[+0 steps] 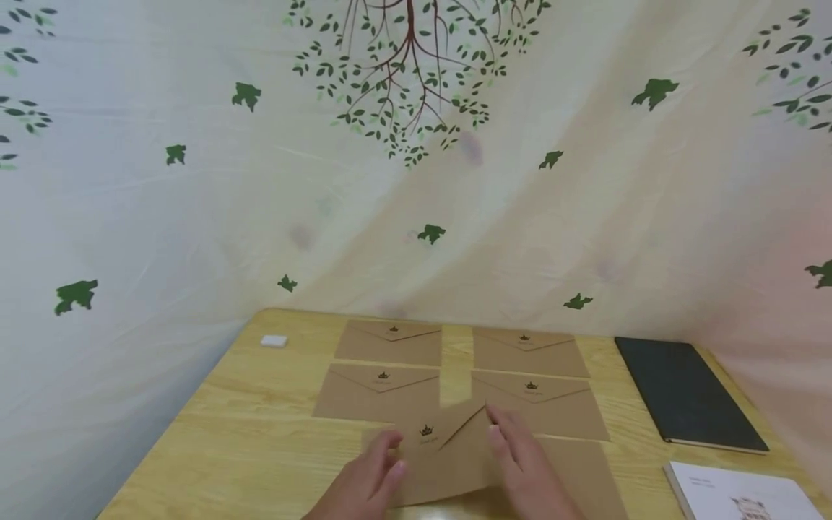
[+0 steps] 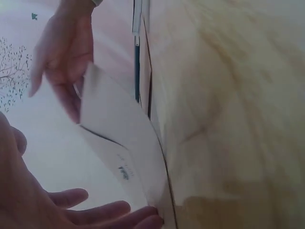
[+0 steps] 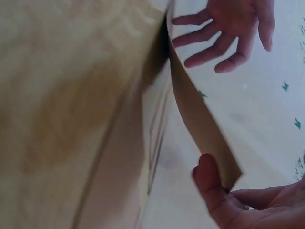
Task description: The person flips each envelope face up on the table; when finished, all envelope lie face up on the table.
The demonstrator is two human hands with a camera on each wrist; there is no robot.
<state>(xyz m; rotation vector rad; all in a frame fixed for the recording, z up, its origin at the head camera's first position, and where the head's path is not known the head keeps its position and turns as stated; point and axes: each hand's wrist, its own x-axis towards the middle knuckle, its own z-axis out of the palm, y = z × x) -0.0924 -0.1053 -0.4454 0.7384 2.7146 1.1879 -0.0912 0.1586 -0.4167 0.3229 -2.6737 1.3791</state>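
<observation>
A brown kraft envelope (image 1: 455,462) with a crown print and a pointed flap is raised and bent above the table. My right hand (image 1: 529,466) pinches its right end; in the right wrist view the thumb (image 3: 208,174) presses on one face of the envelope (image 3: 202,112). At the opposite end is my left hand (image 1: 364,477), fingers extended and spread. Its fingertips (image 2: 147,217) lie at the envelope's edge in the left wrist view; whether they press on it I cannot tell. Partly beneath the right hand lies another brown envelope (image 1: 581,473).
Several matching envelopes lie flat in two columns, including one at far left (image 1: 390,343) and one at far right (image 1: 529,354). A black notebook (image 1: 689,393) and a white box (image 1: 747,491) are at the right. A small white block (image 1: 274,341) sits far left, before a leaf-patterned curtain (image 1: 195,217).
</observation>
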